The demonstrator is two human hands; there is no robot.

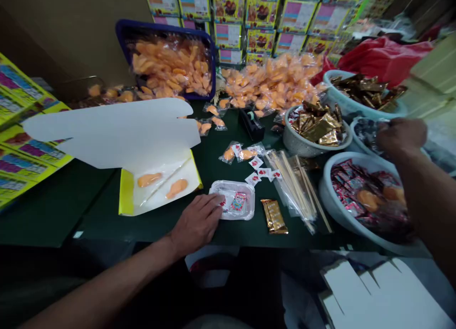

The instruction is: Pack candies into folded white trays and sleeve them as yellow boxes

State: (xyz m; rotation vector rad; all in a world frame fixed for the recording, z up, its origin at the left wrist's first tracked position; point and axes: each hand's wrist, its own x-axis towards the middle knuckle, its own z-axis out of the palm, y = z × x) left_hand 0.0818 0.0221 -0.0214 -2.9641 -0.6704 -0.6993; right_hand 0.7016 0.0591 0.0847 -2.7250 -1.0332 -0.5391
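Observation:
My left hand is closed at the left rim of a small foil tray, its fingertips reaching over the inside. In the tray lies a colourful printed sachet, and a bit of red shows by my fingertips. At the far right my right hand, curled and slightly blurred, is over a bowl of dark wrapped packets; what its fingers hold is hidden. Left of the tray, an open box with its white lid raised contains two orange pieces in clear wrap.
Right of the tray lie a gold packet, wrapped wooden sticks and small white sachets. A tape dispenser stands behind. Bowls of gold packets and red sachets line the right. A blue basket holds orange pieces.

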